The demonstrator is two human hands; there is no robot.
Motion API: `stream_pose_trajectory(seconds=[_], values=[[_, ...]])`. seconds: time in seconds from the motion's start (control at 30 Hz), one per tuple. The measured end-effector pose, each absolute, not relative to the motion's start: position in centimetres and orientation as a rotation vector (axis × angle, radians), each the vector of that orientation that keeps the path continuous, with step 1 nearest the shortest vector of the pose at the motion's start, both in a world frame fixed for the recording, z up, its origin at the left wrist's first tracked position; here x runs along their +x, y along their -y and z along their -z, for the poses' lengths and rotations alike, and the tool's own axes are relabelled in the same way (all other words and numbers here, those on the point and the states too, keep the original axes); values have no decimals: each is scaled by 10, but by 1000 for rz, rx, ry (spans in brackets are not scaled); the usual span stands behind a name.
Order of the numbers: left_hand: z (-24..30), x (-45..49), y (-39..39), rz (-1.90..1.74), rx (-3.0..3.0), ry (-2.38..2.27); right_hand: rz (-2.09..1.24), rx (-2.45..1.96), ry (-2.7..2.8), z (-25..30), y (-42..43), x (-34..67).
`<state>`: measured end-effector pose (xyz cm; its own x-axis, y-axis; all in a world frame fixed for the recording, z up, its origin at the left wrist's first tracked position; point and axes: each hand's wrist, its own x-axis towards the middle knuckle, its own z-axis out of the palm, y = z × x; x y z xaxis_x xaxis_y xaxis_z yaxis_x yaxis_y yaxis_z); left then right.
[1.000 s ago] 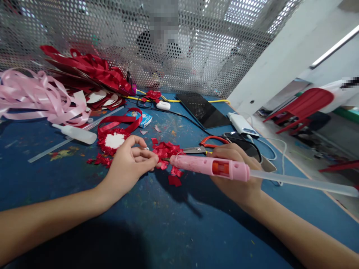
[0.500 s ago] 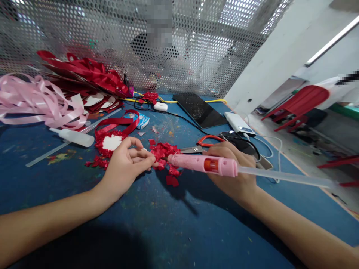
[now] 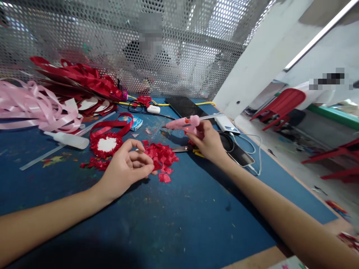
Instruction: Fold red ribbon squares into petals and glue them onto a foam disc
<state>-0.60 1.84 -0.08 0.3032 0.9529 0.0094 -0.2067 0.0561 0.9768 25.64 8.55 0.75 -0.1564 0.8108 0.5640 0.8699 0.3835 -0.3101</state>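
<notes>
Left hand (image 3: 129, 166): pinches one red scrap (image 3: 157, 165); loose red pieces (image 3: 164, 152) lie just beside it. Right hand (image 3: 209, 144): grips pink glue gun (image 3: 178, 123); scissors (image 3: 183, 149), partly hidden behind the hand.

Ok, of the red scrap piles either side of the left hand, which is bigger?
The pile between the left hand and the scissors; the smaller pile lies left of that hand, by the red rosette.

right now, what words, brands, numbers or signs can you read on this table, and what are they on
None reads for certain.
Blue-and-white packet: lettering, too blurred to read.
White case: a faint mark, too small to read.
Pink glue gun: no lettering that I can make out.
</notes>
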Motion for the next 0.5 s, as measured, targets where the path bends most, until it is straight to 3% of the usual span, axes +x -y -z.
stream_pose_trajectory(seconds=[0.3, 0.5], values=[[4, -8, -19, -1094, 1127, -808, 273, -1304, 1794, -13, -68, 249], [3, -6, -11, -980, 1025, -665, -90, -818, 2068, -20, -20, 216]])
